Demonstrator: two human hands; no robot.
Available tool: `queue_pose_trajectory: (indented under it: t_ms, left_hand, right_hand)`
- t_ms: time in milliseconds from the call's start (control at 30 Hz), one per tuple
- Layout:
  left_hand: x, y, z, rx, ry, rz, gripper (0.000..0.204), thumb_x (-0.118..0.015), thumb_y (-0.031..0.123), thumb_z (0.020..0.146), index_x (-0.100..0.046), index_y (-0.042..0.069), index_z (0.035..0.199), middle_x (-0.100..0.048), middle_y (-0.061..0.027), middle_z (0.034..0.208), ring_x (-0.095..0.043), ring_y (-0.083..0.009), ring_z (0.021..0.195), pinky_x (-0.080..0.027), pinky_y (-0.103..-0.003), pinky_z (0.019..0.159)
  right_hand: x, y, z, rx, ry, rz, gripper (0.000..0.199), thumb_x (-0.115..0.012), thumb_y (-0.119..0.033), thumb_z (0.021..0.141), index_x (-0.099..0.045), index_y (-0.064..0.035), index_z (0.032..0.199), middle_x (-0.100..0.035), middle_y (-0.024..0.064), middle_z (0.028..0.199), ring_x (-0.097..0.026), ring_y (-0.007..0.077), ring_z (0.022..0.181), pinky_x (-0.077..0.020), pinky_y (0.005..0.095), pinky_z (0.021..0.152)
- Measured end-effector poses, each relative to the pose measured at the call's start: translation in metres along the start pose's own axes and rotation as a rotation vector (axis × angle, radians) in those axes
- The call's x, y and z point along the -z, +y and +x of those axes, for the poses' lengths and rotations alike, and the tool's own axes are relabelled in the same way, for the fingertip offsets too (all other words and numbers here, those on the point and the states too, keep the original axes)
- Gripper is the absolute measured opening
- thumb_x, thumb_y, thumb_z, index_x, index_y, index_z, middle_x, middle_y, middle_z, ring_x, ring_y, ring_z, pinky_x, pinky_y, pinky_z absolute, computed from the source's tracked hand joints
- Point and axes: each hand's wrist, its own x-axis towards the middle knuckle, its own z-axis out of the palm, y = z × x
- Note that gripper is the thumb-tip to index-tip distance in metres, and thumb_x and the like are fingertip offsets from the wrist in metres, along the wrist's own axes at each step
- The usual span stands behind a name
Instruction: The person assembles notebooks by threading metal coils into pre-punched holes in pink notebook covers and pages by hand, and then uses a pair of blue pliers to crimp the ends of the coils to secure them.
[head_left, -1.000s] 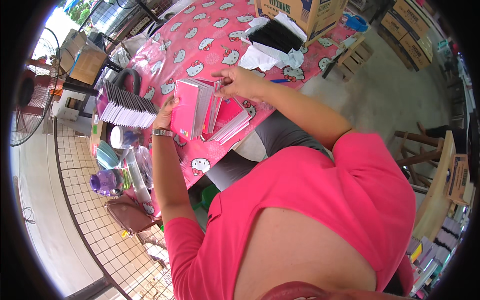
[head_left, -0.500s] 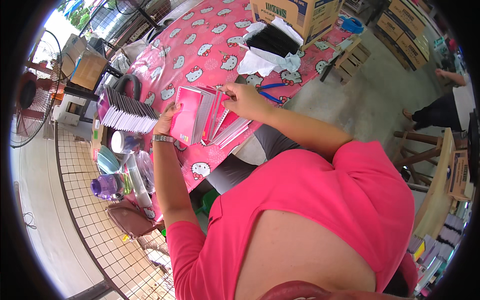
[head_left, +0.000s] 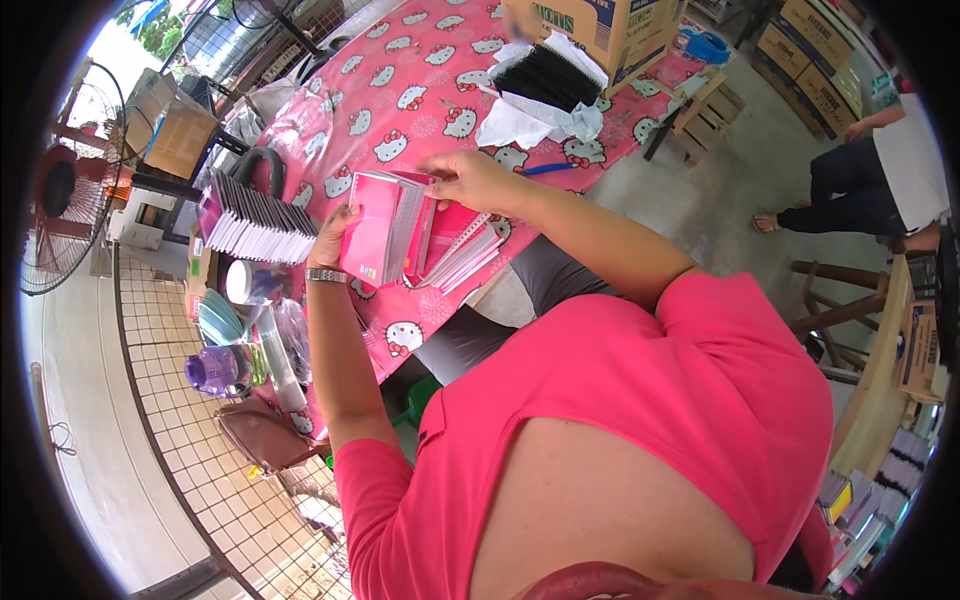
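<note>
A stack of pink notebooks (head_left: pixel 372 228) stands on edge over the table in front of me, gripped at its left side by my left hand (head_left: pixel 332 240), which has a watch at the wrist. My right hand (head_left: pixel 468 184) is closed at the stack's upper right edge, thumb and fingers pinching a pink cover there. More pink notebooks (head_left: pixel 462 258) with punched edges lie fanned just right of the held stack. Blue-handled pliers (head_left: pixel 550 168) lie beyond my right wrist, partly hidden by it.
Purple-covered notebooks (head_left: pixel 258 225) form a row at the left. Black binding wires (head_left: pixel 552 80) rest on white paper by a cardboard box (head_left: pixel 600 35). A purple bottle (head_left: pixel 212 370) and a fan (head_left: pixel 65 185) are leftward. Another person (head_left: pixel 865 175) stands at the right beside a wooden stool (head_left: pixel 835 305).
My right hand has shifted a little left, toward the held stack, and its forearm covers more of the pliers. The other person has come further into view.
</note>
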Motion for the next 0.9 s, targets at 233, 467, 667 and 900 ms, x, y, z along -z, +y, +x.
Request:
queue_pose_trajectory:
  t_ms: [233, 467, 667, 900]
  left_hand:
    - [0.005, 0.002, -0.006, -0.005, -0.018, 0.004, 0.044, -0.074, 0.032, 0.084, -0.061, 0.006, 0.117, -0.067, -0.0029, 0.103, -0.065, -0.0146, 0.091, -0.052, -0.032, 0.083]
    - [0.04, -0.01, -0.016, -0.126, 0.189, -0.127, 0.041, -0.068, 0.023, 0.088, -0.059, 0.005, 0.123, -0.064, -0.0064, 0.117, -0.062, -0.0181, 0.105, -0.05, -0.034, 0.091]
    - [-0.001, 0.012, -0.052, -0.147, 0.152, -0.39, 0.04, -0.059, 0.027, 0.095, -0.054, 0.003, 0.127, -0.063, -0.012, 0.124, -0.062, -0.0259, 0.112, -0.05, -0.043, 0.097]
    - [-0.087, 0.033, -0.068, -0.257, 0.227, -0.546, 0.038, -0.052, 0.029, 0.099, -0.056, 0.002, 0.126, -0.064, -0.0134, 0.123, -0.064, -0.0269, 0.109, -0.052, -0.045, 0.096]
  right_hand:
    - [-0.01, 0.005, -0.011, -0.112, 0.079, 0.455, 0.034, -0.065, 0.001, 0.089, -0.06, 0.0094, 0.121, -0.067, 0.0138, 0.101, -0.068, 0.0186, 0.085, -0.061, 0.0307, 0.076]
    - [-0.008, -0.003, -0.033, 0.0, 0.301, 0.225, 0.027, -0.065, 0.0, 0.085, -0.064, 0.0051, 0.112, -0.066, 0.0118, 0.097, -0.067, 0.0151, 0.089, -0.0598, 0.0295, 0.071]
    - [-0.009, 0.001, -0.055, 0.117, 0.357, -0.797, 0.039, -0.071, -0.017, 0.069, -0.065, -0.0031, 0.106, -0.067, 0.0172, 0.091, -0.062, 0.0351, 0.093, -0.0506, 0.0451, 0.08]
    - [-0.009, -0.008, -0.066, 0.41, 0.448, -1.086, 0.073, -0.072, -0.04, 0.08, -0.048, 0.0032, 0.133, -0.061, 0.0228, 0.114, -0.061, 0.0309, 0.097, -0.049, 0.041, 0.089]
